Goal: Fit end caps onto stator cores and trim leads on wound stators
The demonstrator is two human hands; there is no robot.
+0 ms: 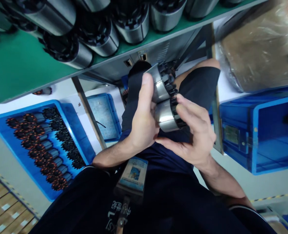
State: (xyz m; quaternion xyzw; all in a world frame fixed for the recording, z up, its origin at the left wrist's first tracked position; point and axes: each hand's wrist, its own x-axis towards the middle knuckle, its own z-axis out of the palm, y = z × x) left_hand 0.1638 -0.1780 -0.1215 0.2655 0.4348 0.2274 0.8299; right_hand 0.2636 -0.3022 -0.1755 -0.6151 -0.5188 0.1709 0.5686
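Note:
Two motor stators, short silver metal cylinders with black slotted plastic ends, are held together in front of my lap. My left hand is closed round both from the left, its thumb along the upper stator. Just below and touching it is the lower stator, its black end facing right. My right hand curves round that black end, with fingertips on it and the thumb reaching under the cylinder toward my left palm. The undersides of both stators and most of my left fingers are hidden.
Several similar stators stand on the green shelf ahead. At left, a blue crate holds rows of copper-wound and black-ended parts. A blue bin and a plastic-wrapped carton are at right. A badge hangs at my chest.

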